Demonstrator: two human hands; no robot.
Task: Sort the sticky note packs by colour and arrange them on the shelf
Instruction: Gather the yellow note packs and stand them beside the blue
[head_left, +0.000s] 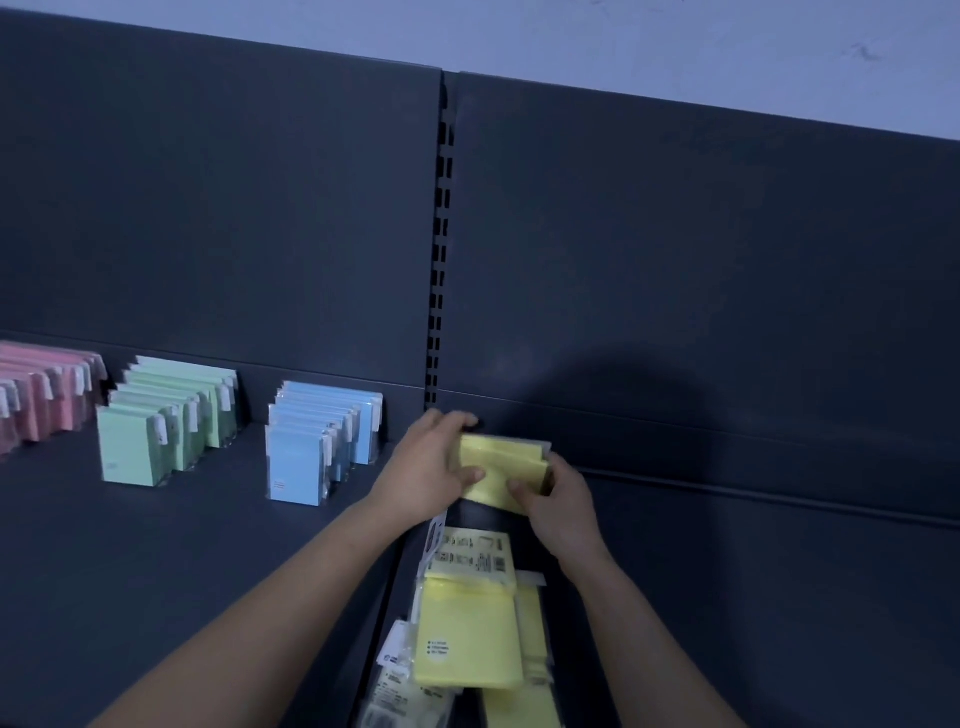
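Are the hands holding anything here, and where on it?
Yes: yellow sticky note packs, held between both hands. The left hand grips their left edge, the right hand their right edge.

One view only, from a wide-angle camera on the person's head, facing forward and down at the shelf (156, 545) from close in. The forearms come up from the bottom edge; left hand (426, 467) and right hand (558, 506) meet on a yellow pack (498, 462) just below mid-frame. The back panel (675, 260) runs tilted, pale wall (571, 36) above it.
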